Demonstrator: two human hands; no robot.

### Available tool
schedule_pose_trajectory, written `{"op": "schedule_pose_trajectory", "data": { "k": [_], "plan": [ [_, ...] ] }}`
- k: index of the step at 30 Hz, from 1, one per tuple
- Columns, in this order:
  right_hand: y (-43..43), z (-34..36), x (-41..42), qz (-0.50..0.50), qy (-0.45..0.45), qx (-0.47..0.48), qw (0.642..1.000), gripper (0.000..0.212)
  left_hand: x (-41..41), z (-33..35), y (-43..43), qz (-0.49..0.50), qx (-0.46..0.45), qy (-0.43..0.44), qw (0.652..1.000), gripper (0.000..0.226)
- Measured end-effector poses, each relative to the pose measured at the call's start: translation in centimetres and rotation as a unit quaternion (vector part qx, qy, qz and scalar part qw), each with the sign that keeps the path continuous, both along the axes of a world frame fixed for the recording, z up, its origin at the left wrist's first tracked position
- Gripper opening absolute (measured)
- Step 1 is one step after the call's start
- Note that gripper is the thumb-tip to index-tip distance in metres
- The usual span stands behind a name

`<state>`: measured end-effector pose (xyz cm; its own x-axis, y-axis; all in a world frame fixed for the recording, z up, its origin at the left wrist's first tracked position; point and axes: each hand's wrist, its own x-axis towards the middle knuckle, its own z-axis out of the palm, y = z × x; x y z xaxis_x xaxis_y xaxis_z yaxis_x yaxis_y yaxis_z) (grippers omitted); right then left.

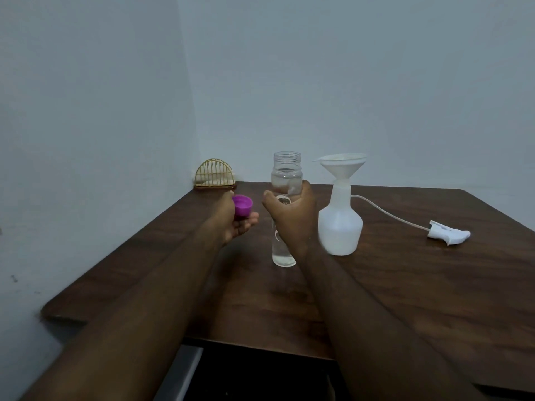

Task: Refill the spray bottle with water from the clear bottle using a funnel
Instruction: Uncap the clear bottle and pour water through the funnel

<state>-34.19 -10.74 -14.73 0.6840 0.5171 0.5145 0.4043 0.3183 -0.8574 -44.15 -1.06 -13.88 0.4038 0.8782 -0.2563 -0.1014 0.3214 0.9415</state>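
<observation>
The clear bottle stands upright on the dark wooden table, uncapped and filled with water nearly to its shoulder. My right hand is wrapped around its middle. My left hand holds its purple cap just to the left of the bottle, open side facing me. To the right stands the white spray bottle, with a white funnel seated in its neck. Its white spray head lies on the table at the right, with its dip tube running back toward the bottle.
A small gold wire rack on a brown base sits in the table's far left corner against pale walls. The table's front edge is just below my forearms, with a dark gap beneath it.
</observation>
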Motion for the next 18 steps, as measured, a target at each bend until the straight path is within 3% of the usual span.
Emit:
{"op": "schedule_pose_trajectory", "data": {
  "k": [4,7,11,13,18],
  "plan": [
    [-0.1,0.1,-0.1,-0.006,0.003,-0.003,1.0,0.032,0.4,-1.7,0.3,-0.001,0.089,0.107,0.99,0.043],
    [-0.2,0.2,-0.2,-0.001,0.005,-0.002,1.0,0.033,0.7,-2.5,0.2,0.004,0.165,0.218,0.962,0.044],
    [-0.2,0.1,-0.2,-0.006,0.001,-0.008,1.0,0.035,1.1,-3.8,0.9,0.003,0.37,0.391,0.843,0.052],
    [-0.1,0.1,-0.1,-0.001,0.002,-0.009,1.0,0.034,0.9,-4.2,1.0,0.003,0.41,0.431,0.804,0.058],
    [-0.4,0.2,-0.1,0.003,-0.002,-0.01,1.0,0.041,0.6,-5.1,1.5,0.05,0.404,0.435,0.803,0.069]
  ]
}}
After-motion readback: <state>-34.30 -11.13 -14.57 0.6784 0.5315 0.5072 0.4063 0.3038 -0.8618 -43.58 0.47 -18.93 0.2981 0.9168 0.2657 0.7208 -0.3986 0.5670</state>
